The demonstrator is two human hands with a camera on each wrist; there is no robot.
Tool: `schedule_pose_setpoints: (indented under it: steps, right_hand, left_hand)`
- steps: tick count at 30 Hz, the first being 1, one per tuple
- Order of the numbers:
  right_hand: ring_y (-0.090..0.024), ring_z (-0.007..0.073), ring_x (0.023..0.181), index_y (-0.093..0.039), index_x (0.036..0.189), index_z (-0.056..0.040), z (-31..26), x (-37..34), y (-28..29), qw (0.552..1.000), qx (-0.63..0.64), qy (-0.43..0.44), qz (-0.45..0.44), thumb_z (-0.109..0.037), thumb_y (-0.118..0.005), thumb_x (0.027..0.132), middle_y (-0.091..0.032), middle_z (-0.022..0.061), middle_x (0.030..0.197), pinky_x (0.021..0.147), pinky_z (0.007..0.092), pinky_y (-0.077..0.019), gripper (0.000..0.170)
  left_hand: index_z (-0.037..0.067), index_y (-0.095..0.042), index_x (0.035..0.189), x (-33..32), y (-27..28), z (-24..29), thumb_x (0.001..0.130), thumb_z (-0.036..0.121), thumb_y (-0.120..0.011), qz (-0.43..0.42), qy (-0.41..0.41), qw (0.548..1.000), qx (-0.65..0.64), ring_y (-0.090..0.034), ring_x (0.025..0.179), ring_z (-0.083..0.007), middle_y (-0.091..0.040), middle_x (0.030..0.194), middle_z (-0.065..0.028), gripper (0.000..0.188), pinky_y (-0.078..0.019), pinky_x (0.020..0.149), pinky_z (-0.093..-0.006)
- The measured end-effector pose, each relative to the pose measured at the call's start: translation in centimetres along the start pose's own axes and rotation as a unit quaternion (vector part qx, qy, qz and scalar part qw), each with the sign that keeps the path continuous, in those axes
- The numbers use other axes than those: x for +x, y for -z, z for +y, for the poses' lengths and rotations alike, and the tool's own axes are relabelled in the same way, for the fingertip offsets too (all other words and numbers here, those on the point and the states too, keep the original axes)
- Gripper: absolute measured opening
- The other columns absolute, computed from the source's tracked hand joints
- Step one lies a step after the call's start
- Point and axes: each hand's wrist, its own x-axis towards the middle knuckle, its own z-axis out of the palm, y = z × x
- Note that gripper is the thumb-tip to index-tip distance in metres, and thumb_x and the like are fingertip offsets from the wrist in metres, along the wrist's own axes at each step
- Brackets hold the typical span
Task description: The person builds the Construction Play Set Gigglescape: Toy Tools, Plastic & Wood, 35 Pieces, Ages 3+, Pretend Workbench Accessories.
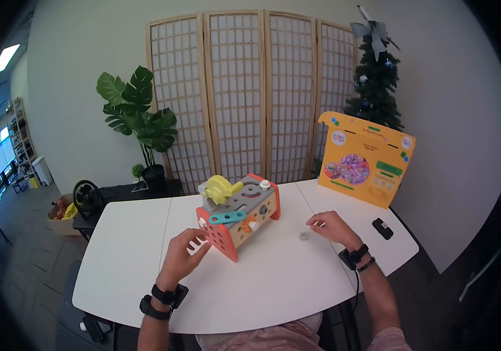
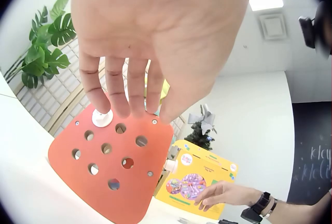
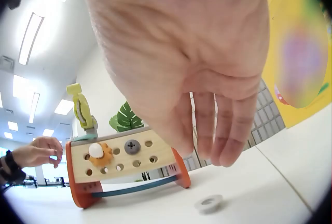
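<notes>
A toy workbench (image 1: 224,237) with orange-red perforated end panels and a wooden side stands on the white table. My left hand (image 1: 183,255) is beside its near end panel, fingers loosely bent, fingertips close to a white bolt (image 2: 102,118) at the panel's corner. On top sit a yellow-green piece (image 1: 219,190) and a teal strip (image 1: 227,217). The wooden side carries an orange gear (image 3: 107,158) and a grey screw head (image 3: 132,146). My right hand (image 1: 333,227) hovers right of the bench with relaxed fingers, holding nothing. Below them, a grey ring (image 3: 209,204) lies on the table.
An open yellow box (image 1: 367,155) stands at the table's back right. In front of it lies a small black object (image 1: 382,229). A folding screen (image 1: 236,93) and a potted plant (image 1: 139,114) are behind the table (image 1: 128,251).
</notes>
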Motion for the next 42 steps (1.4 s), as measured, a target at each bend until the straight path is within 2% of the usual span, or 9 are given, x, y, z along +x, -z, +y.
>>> schedule_pose_setpoints:
  steps: [3,5,8,18,22,30,33,39,42]
  right_hand:
    - [-0.077,0.0273,0.106,-0.082,0.123,-0.0047,0.8,-1.5,-1.1,1.000,-0.019,-0.009,-0.022,-0.003,-0.074,0.097,-0.080,0.0146,0.120,0.097,0.0379,-0.0619,0.028]
    - [-0.072,0.0311,0.119,-0.080,0.129,-0.0064,1.9,-1.8,-3.0,0.979,-0.106,0.172,0.010,-0.002,-0.072,0.092,-0.077,0.0155,0.128,0.106,0.0417,-0.0575,0.038]
    - [-0.067,0.0344,0.127,-0.079,0.129,-0.0070,3.3,-0.2,-5.2,0.978,-0.144,0.124,-0.081,-0.003,-0.072,0.090,-0.074,0.0157,0.131,0.112,0.0439,-0.0530,0.039]
    - [-0.072,0.0385,0.102,-0.075,0.103,-0.0026,-7.2,0.5,-7.4,0.986,-0.108,0.049,-0.117,-0.006,-0.074,0.093,-0.074,0.0164,0.105,0.095,0.0480,-0.0599,0.011]
    - [-0.073,0.0359,0.102,-0.074,0.099,-0.0018,-7.0,0.2,-11.2,0.970,-0.159,0.166,-0.076,-0.014,-0.072,0.099,-0.072,0.0167,0.103,0.094,0.0474,-0.0609,0.012]
    - [-0.062,0.0381,0.133,-0.063,0.138,-0.0017,-6.9,2.2,-15.2,0.945,-0.049,0.323,-0.025,-0.014,-0.063,0.105,-0.065,0.0213,0.139,0.117,0.0464,-0.0513,0.035]
    - [-0.052,0.0390,0.147,-0.056,0.150,-0.0028,-6.9,4.5,-16.9,0.952,-0.117,0.257,-0.122,-0.015,-0.060,0.107,-0.056,0.0223,0.155,0.126,0.0492,-0.0427,0.045]
    - [-0.059,0.0411,0.137,-0.062,0.143,-0.0049,-6.8,9.1,-20.1,0.931,-0.110,0.348,-0.020,-0.022,-0.057,0.111,-0.061,0.0213,0.148,0.121,0.0508,-0.0476,0.037]
    - [-0.061,0.0386,0.134,-0.067,0.137,-0.0039,-7.8,9.9,-19.7,0.943,-0.127,0.285,-0.115,-0.021,-0.057,0.111,-0.067,0.0185,0.142,0.119,0.0480,-0.0497,0.033]
  left_hand:
    - [0.005,-0.079,0.119,-0.7,-0.5,0.1,0.099,0.017,-0.084,-0.022,0.014,1.000,-0.002,-0.076,0.091,-0.0171,-0.081,0.104,-0.0065,0.024,-0.0609,0.078,-0.0312]
    - [0.005,-0.080,0.117,-0.9,-0.7,0.4,0.099,0.017,-0.084,-0.032,0.015,0.999,-0.006,-0.076,0.089,-0.0170,-0.082,0.102,-0.0068,0.021,-0.0611,0.077,-0.0305]
    - [0.005,-0.081,0.112,-1.3,-0.9,1.1,0.099,0.017,-0.084,-0.043,0.007,0.999,0.004,-0.076,0.083,-0.0177,-0.083,0.099,-0.0073,0.018,-0.0612,0.074,-0.0301]
    - [0.004,-0.082,0.108,-3.4,-0.6,1.5,0.097,0.020,-0.085,-0.075,0.030,0.997,0.018,-0.077,0.079,-0.0210,-0.083,0.098,-0.0084,0.020,-0.0620,0.074,-0.0323]
    - [0.004,-0.083,0.105,-4.0,-0.6,1.3,0.098,0.018,-0.086,-0.085,0.040,0.995,0.021,-0.077,0.078,-0.0171,-0.083,0.094,-0.0068,0.016,-0.0621,0.073,-0.0301]
    - [0.006,-0.083,0.098,-4.4,-0.3,0.9,0.098,0.023,-0.084,-0.083,0.042,0.995,0.039,-0.075,0.065,-0.0188,-0.079,0.078,-0.0083,0.018,-0.0600,0.064,-0.0314]
    - [0.007,-0.083,0.099,-4.4,0.0,0.9,0.098,0.025,-0.084,-0.083,0.070,0.993,0.056,-0.076,0.066,-0.0187,-0.079,0.079,-0.0082,0.018,-0.0600,0.064,-0.0317]
    - [0.009,-0.084,0.100,-5.0,1.5,-1.3,0.097,0.029,-0.085,-0.027,0.113,0.987,0.110,-0.078,0.067,-0.0190,-0.080,0.078,-0.0079,0.020,-0.0600,0.064,-0.0325]
    - [0.008,-0.085,0.099,-5.4,2.3,-1.5,0.097,0.029,-0.085,-0.022,0.137,0.986,0.094,-0.078,0.067,-0.0195,-0.080,0.079,-0.0080,0.020,-0.0602,0.064,-0.0321]
